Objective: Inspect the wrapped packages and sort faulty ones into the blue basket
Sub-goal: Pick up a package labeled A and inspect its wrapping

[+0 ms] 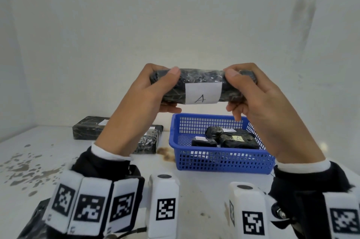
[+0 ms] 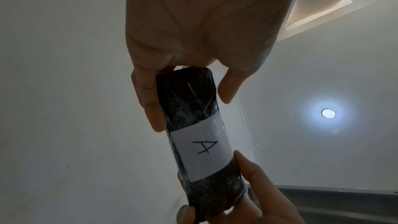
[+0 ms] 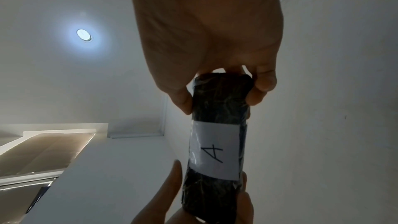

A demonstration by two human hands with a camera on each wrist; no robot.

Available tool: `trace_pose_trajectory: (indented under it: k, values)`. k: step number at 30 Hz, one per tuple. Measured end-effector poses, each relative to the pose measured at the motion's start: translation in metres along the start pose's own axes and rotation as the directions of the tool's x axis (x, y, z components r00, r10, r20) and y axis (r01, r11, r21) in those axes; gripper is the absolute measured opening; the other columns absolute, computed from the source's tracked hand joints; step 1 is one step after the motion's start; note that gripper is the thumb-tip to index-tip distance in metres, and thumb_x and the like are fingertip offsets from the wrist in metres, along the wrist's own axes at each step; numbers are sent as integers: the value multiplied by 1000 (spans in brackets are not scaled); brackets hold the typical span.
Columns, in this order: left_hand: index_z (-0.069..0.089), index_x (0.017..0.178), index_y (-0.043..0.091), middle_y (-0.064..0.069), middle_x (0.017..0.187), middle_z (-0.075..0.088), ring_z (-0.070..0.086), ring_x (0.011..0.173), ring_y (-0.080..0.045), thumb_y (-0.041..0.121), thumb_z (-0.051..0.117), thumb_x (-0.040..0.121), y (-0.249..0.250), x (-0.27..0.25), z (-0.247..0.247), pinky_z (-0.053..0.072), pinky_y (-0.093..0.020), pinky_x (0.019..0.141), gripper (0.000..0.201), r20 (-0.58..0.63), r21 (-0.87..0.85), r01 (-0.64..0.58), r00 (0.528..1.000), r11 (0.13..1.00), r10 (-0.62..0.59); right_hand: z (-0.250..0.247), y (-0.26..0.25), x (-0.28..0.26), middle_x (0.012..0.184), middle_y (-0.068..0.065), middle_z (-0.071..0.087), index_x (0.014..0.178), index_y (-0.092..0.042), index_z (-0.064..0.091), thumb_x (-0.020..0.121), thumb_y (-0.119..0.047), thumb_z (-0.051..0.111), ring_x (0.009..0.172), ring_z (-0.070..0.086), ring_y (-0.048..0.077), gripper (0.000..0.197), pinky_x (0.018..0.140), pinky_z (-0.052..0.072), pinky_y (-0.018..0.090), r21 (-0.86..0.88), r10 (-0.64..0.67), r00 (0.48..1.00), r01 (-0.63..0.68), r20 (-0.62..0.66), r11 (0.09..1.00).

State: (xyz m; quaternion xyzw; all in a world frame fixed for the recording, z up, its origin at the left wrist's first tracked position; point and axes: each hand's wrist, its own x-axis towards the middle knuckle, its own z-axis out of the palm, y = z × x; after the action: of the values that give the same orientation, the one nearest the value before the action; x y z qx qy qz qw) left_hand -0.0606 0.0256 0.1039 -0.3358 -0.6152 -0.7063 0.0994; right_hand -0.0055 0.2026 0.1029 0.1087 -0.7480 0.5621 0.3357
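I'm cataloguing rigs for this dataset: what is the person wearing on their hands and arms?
Both hands, left hand and right hand, are bare. Each forearm has a black sleeve with a white cuff. White blocks printed with black square tag markers ring the wrists, with thin dark cables beneath.

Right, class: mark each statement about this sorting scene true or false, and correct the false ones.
1. Both hands, left and right, hold one wrapped package. True.
2. Its white label shows a B. False: it shows an A.
3. The blue basket holds no packages. False: wrapped packages lie in it.
4. The held package rests on the table. False: it is held up above the basket.
5. More wrapped packages lie left of the basket. True.
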Motion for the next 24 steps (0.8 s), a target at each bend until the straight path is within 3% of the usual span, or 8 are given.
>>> trace_pose_trajectory:
  k: [5,12,14,16,18,19,22,24]
  values:
    - [55,91,16,8,81,70,70,76,-8,41,68,74,-3,-1,2,59,-30,70,33,-38,52,-37,999,998,39,3,-2,-2,74,-17,67,96,-26,64,73,-54,63,62,60,-2,36,62,44,13,-40,-50,999,50,-16,998]
    - [52,91,20,3,87,67,68,77,-10,47,76,68,-7,2,4,56,-27,73,43,-26,30,-52,998,998,53,3,-3,-3,79,-8,68,94,-35,62,70,-60,66,64,58,7,35,59,48,18,-112,-77,996,72,-43,991]
    - [54,90,23,1,90,67,68,85,-15,40,77,69,-8,3,2,57,-33,82,36,-25,38,-54,998,998,55,1,-4,-4,84,-13,69,97,-38,61,73,-59,67,63,60,6,33,58,48,16,-155,-71,997,66,-22,986]
    - [57,93,27,2,88,68,67,89,-19,35,76,69,-7,2,0,54,-37,92,32,-11,55,-49,999,997,50,-1,-5,-5,76,-20,66,103,-39,62,78,-51,71,58,56,0,29,58,46,12,-163,-55,998,55,6,985]
    - [57,104,33,6,94,70,67,87,-12,36,76,64,-6,0,-2,53,-31,87,44,-5,71,-16,1000,997,16,-2,-6,-6,74,-22,66,112,-38,64,77,-48,73,58,57,-3,37,61,44,9,-140,-45,999,45,7,989]
    - [55,114,36,8,103,70,68,87,-9,38,76,61,-7,0,-5,51,-28,84,57,-18,91,4,1000,996,-3,-2,-6,-6,85,-21,68,117,-38,63,75,-50,72,60,59,-4,44,66,46,9,-119,-48,999,47,-6,992]
    - [43,136,32,10,128,59,74,88,-17,40,83,55,-4,-2,-6,49,-40,96,91,-3,119,41,999,992,-41,-2,-5,-4,118,-11,67,131,-39,56,69,-51,72,75,66,-2,66,79,51,16,-74,-62,998,59,-33,995]
    - [43,139,28,6,123,63,74,88,-16,46,87,52,-2,-3,-5,49,-41,95,99,-2,103,58,998,993,-58,-2,-4,-4,116,-10,70,139,-38,50,64,-50,75,84,69,1,80,83,53,18,-42,-47,998,45,-35,998]
